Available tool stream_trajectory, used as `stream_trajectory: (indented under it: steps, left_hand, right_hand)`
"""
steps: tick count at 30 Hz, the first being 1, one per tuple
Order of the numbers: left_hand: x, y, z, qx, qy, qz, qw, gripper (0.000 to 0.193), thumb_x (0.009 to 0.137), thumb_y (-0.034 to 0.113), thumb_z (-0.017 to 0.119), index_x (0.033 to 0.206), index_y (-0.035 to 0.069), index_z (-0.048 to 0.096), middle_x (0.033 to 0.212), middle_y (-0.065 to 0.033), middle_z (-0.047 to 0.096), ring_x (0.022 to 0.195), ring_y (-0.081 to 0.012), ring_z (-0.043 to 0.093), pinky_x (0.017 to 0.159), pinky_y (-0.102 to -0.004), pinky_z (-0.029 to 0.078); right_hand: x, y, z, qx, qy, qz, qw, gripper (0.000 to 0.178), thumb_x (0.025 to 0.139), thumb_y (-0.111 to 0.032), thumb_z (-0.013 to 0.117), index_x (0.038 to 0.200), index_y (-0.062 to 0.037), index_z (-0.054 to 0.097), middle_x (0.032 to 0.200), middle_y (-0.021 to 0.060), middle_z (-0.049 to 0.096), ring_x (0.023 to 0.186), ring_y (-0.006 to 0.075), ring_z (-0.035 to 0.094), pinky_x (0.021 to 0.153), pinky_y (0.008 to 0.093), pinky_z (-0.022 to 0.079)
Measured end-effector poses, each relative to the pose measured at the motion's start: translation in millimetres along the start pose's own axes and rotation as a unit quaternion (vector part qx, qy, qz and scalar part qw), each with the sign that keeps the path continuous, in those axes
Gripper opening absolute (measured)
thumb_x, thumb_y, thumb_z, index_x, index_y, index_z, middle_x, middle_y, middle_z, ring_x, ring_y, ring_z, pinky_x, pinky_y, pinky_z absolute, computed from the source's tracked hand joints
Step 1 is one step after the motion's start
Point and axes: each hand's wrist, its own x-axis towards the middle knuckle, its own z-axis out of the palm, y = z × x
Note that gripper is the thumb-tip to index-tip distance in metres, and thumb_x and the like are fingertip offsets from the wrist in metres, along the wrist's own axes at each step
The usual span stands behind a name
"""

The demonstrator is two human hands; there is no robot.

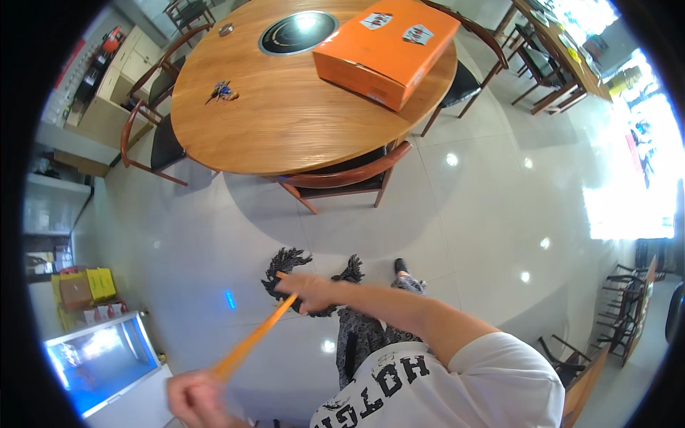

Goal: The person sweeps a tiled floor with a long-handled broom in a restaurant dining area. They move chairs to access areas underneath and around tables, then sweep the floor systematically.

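Note:
A mop with a yellow-orange handle (257,337) slants across the lower left of the head view. Its dark, shaggy strands (282,267) spread on the floor ahead of my feet, partly hidden behind my right hand and arm. My left hand (196,399) is closed round the upper end of the handle, near the lower edge. Farther down the pole, my right hand (308,291) grips it close above the strands, with that arm stretched across my body. Both hands are a little blurred.
A chair (349,175) stands tucked at the near side of a round wooden table (250,135). On the table are an orange box (389,50), a bunch of keys (222,93) and a round black plate (298,33). A lit display case (107,360) stands at left.

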Motion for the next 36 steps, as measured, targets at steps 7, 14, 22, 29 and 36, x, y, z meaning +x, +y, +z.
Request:
stream_trajectory:
  steps: [7, 14, 22, 29, 36]
  left_hand:
    - [-19.8, 111.8, 142.3, -0.092, -0.209, 0.107, 0.968, 0.024, 0.092, 0.019, 0.061, 0.093, -0.004, 0.054, 0.059, -0.0097, 0.054, 0.046, -0.0168, 0.048, 0.041, -0.0316, 0.043]
    - [-20.8, 172.3, 246.4, -0.164, -0.26, 0.178, 0.935, 0.021, 0.098, 0.021, 0.05, 0.097, 0.0, 0.047, 0.055, -0.0015, 0.044, 0.046, -0.0142, 0.042, 0.048, -0.0317, 0.046]
    - [-7.8, 153.7, 325.8, -0.206, -0.308, 0.11, 0.922, 0.019, 0.099, 0.02, 0.048, 0.1, 0.004, 0.04, 0.047, 0.0027, 0.038, 0.036, -0.0063, 0.035, 0.038, -0.0202, 0.032]
    - [-10.1, 94.9, 315.8, -0.22, -0.256, 0.101, 0.936, 0.022, 0.097, 0.024, 0.055, 0.095, 0.008, 0.04, 0.049, 0.0041, 0.035, 0.04, -0.0052, 0.035, 0.045, -0.022, 0.035]
    - [-28.5, 1.8, 288.3, -0.129, -0.117, -0.053, 0.983, 0.009, 0.1, 0.018, 0.045, 0.099, 0.008, 0.043, 0.052, 0.0048, 0.03, 0.044, -0.0047, 0.032, 0.065, -0.0291, 0.044]
  right_hand:
    - [-51.9, -37.4, 20.4, 0.136, 0.01, -0.14, 0.981, 0.024, 0.076, -0.025, 0.073, 0.09, -0.0091, 0.061, 0.089, 0.011, 0.064, 0.09, 0.0329, 0.062, 0.078, 0.0452, 0.048]
    - [-178.5, -29.6, -55.5, 0.164, 0.161, -0.036, 0.972, 0.013, 0.081, -0.021, 0.064, 0.082, -0.0085, 0.058, 0.075, 0.0132, 0.063, 0.078, 0.0366, 0.063, 0.069, 0.0463, 0.049]
    - [-290.9, 52.8, -133.0, 0.058, 0.294, 0.073, 0.951, 0.014, 0.079, -0.023, 0.065, 0.08, -0.0112, 0.058, 0.074, 0.0125, 0.064, 0.077, 0.0367, 0.063, 0.066, 0.0476, 0.049]
    - [-297.4, 108.4, -166.1, -0.037, 0.279, 0.101, 0.954, 0.011, 0.08, -0.025, 0.062, 0.085, -0.0157, 0.063, 0.076, 0.0086, 0.067, 0.078, 0.0326, 0.066, 0.07, 0.0442, 0.051]
    - [-260.3, 168.7, -163.5, -0.107, 0.3, 0.098, 0.943, 0.012, 0.08, -0.026, 0.065, 0.085, -0.0161, 0.065, 0.079, 0.0042, 0.068, 0.084, 0.0256, 0.066, 0.079, 0.0414, 0.049]
